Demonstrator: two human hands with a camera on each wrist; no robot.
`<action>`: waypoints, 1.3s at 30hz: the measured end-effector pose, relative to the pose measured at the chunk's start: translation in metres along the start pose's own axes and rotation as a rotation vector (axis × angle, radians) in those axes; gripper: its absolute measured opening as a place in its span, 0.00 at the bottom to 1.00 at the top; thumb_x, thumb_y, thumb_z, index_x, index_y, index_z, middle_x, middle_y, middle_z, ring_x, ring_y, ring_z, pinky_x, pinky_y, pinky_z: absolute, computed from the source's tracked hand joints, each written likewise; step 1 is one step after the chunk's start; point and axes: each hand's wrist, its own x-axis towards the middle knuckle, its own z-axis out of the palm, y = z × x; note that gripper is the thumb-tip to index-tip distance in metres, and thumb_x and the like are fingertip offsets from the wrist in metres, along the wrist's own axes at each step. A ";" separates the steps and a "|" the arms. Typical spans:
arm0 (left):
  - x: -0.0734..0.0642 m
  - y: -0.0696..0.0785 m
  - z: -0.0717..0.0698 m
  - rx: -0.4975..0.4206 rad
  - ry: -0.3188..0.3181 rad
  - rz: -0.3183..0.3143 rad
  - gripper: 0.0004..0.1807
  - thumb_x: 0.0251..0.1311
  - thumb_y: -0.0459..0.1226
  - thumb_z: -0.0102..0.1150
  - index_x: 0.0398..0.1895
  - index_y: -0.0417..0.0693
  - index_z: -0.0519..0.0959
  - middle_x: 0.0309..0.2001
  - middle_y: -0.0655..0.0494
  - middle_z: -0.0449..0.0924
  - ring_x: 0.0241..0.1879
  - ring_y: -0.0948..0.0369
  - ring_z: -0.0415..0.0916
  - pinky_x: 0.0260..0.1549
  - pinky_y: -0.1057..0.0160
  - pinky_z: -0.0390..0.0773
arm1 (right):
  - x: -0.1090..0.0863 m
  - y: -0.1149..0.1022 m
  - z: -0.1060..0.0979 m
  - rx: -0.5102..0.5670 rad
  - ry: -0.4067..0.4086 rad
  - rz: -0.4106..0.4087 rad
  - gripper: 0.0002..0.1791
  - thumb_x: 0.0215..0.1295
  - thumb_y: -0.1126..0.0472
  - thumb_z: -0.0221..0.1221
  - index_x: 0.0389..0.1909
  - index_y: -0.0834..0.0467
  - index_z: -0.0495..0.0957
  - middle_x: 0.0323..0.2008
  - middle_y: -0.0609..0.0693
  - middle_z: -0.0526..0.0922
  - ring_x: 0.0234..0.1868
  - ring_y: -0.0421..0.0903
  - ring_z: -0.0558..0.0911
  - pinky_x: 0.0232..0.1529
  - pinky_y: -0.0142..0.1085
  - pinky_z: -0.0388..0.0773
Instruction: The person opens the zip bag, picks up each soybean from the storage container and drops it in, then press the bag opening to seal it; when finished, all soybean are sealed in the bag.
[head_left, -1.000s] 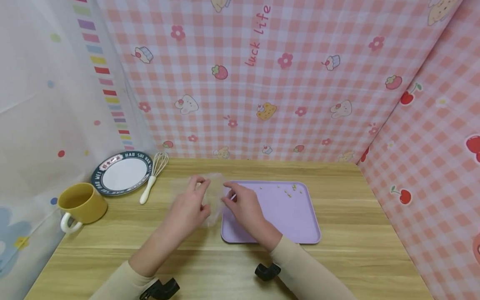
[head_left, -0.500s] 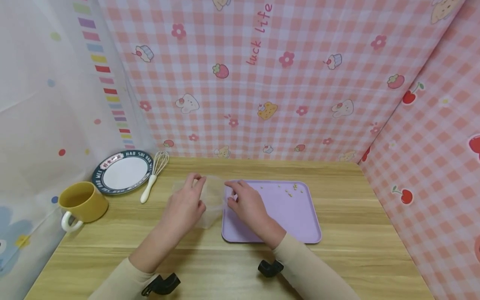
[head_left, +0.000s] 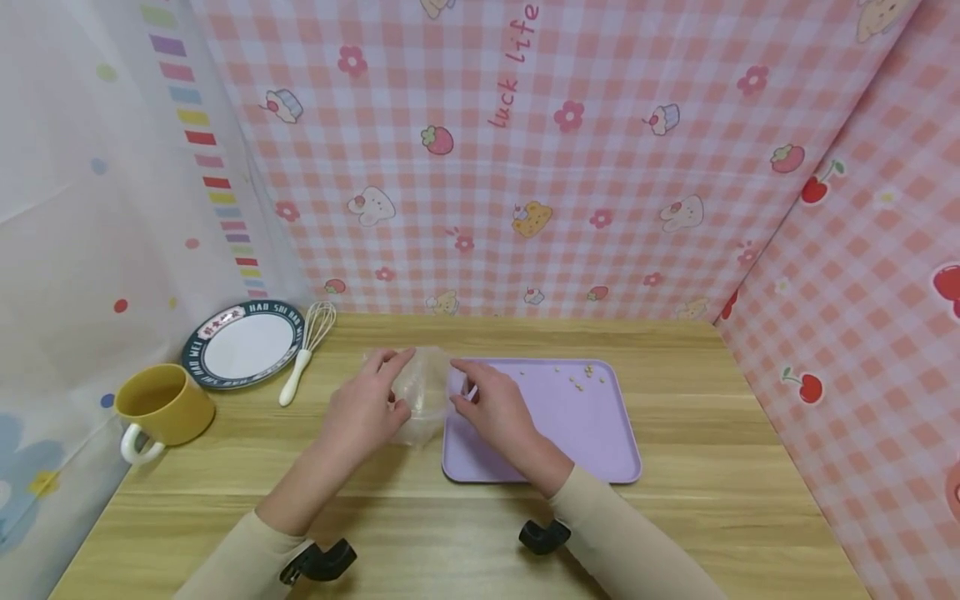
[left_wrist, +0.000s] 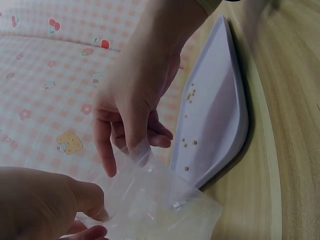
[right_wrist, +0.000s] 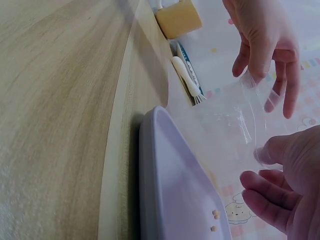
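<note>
A clear plastic bag [head_left: 423,387] is stretched between my two hands, above the table and beside the tray's left edge. My left hand [head_left: 363,407] pinches one side of the bag's edge. On the other side my right hand [head_left: 495,408] pinches it between thumb and fingers. The left wrist view shows the wrinkled bag [left_wrist: 160,205] hanging between both hands; I make out nothing inside it. Under my right hand lies a shallow lilac tray [head_left: 570,442]. Several small yellowish cubes [head_left: 588,371] are scattered along the tray's far side.
At the left stand a yellow mug [head_left: 168,408] with a white handle and a dark-rimmed white plate [head_left: 251,346]. A white-handled whisk [head_left: 298,375] lies by the plate. Patterned cloth [head_left: 480,167] rises behind the wooden table [head_left: 712,500] and along its sides.
My hands have drifted slightly apart, the left one a little leftward, both keeping hold of the bag. The plastic between them has shifted its folds. Tray and cubes stay put.
</note>
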 end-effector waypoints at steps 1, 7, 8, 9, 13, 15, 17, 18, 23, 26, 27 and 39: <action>0.000 -0.001 0.000 -0.013 -0.005 -0.003 0.46 0.56 0.29 0.74 0.82 0.47 0.72 0.70 0.45 0.76 0.38 0.59 0.83 0.31 0.55 0.82 | 0.000 0.000 0.000 0.006 -0.001 -0.002 0.30 0.68 0.66 0.75 0.71 0.60 0.82 0.34 0.46 0.83 0.30 0.38 0.82 0.33 0.32 0.82; 0.002 -0.005 -0.001 -0.151 -0.046 -0.008 0.47 0.54 0.25 0.75 0.81 0.45 0.73 0.65 0.44 0.79 0.39 0.59 0.83 0.34 0.59 0.85 | 0.001 0.003 0.001 0.044 -0.003 -0.023 0.30 0.67 0.68 0.76 0.70 0.61 0.82 0.32 0.44 0.83 0.30 0.37 0.81 0.33 0.31 0.81; 0.003 -0.007 -0.001 -0.181 -0.055 -0.009 0.47 0.54 0.25 0.75 0.81 0.45 0.73 0.65 0.44 0.80 0.39 0.59 0.83 0.34 0.60 0.85 | 0.001 0.003 0.001 0.050 -0.003 -0.028 0.30 0.67 0.68 0.76 0.70 0.61 0.83 0.32 0.44 0.83 0.30 0.37 0.81 0.32 0.31 0.81; 0.003 -0.008 -0.001 -0.211 -0.062 -0.011 0.47 0.54 0.24 0.75 0.81 0.45 0.73 0.64 0.44 0.80 0.39 0.59 0.83 0.33 0.61 0.85 | 0.002 0.003 0.001 0.055 -0.002 -0.036 0.30 0.67 0.68 0.76 0.70 0.61 0.83 0.33 0.45 0.83 0.29 0.36 0.80 0.32 0.31 0.81; 0.006 -0.014 -0.001 -0.306 -0.090 -0.015 0.46 0.55 0.25 0.77 0.81 0.44 0.73 0.64 0.44 0.80 0.39 0.59 0.83 0.32 0.63 0.86 | 0.001 0.005 0.001 0.095 -0.009 -0.065 0.31 0.68 0.67 0.76 0.71 0.60 0.82 0.40 0.49 0.85 0.31 0.37 0.81 0.32 0.31 0.82; 0.007 -0.016 -0.001 -0.334 -0.099 -0.014 0.46 0.57 0.25 0.78 0.81 0.44 0.73 0.65 0.44 0.80 0.39 0.60 0.84 0.33 0.63 0.87 | 0.002 0.006 0.001 0.124 -0.018 -0.077 0.31 0.69 0.65 0.77 0.72 0.59 0.82 0.46 0.51 0.86 0.33 0.39 0.83 0.34 0.31 0.83; 0.007 -0.017 -0.001 -0.353 -0.106 -0.016 0.45 0.58 0.26 0.79 0.81 0.44 0.73 0.66 0.44 0.80 0.39 0.60 0.84 0.33 0.63 0.88 | 0.001 0.006 0.001 0.158 -0.026 -0.084 0.32 0.69 0.64 0.77 0.73 0.58 0.81 0.51 0.54 0.85 0.36 0.42 0.85 0.36 0.31 0.84; 0.007 -0.018 -0.001 -0.365 -0.109 -0.021 0.45 0.59 0.26 0.79 0.82 0.45 0.73 0.67 0.44 0.79 0.39 0.60 0.85 0.34 0.63 0.88 | 0.001 0.007 0.001 0.174 -0.029 -0.088 0.32 0.69 0.64 0.77 0.73 0.58 0.81 0.53 0.56 0.84 0.37 0.44 0.85 0.37 0.31 0.85; 0.006 -0.019 0.000 -0.400 -0.115 -0.048 0.44 0.61 0.27 0.79 0.82 0.45 0.72 0.68 0.42 0.78 0.37 0.60 0.87 0.33 0.64 0.88 | 0.001 0.006 0.001 0.244 -0.034 -0.105 0.33 0.69 0.65 0.77 0.74 0.58 0.81 0.58 0.61 0.80 0.41 0.48 0.87 0.40 0.32 0.88; 0.007 -0.020 0.001 -0.409 -0.115 -0.047 0.44 0.61 0.27 0.79 0.81 0.43 0.72 0.67 0.42 0.78 0.35 0.61 0.87 0.32 0.65 0.88 | 0.000 0.006 -0.001 0.293 -0.021 -0.111 0.33 0.69 0.65 0.77 0.74 0.60 0.80 0.58 0.62 0.80 0.41 0.48 0.87 0.41 0.35 0.89; 0.008 -0.020 0.001 -0.410 -0.113 -0.044 0.44 0.61 0.27 0.79 0.81 0.43 0.72 0.66 0.42 0.79 0.35 0.61 0.87 0.31 0.65 0.88 | 0.000 0.006 -0.002 0.313 -0.013 -0.113 0.33 0.69 0.65 0.77 0.74 0.60 0.80 0.58 0.62 0.80 0.41 0.48 0.87 0.41 0.36 0.89; 0.008 -0.022 0.000 -0.358 -0.103 -0.058 0.44 0.60 0.29 0.79 0.81 0.42 0.72 0.67 0.43 0.79 0.34 0.63 0.86 0.32 0.63 0.87 | -0.001 0.055 -0.028 0.330 0.025 0.011 0.26 0.72 0.66 0.74 0.69 0.63 0.81 0.53 0.64 0.83 0.40 0.47 0.86 0.43 0.39 0.86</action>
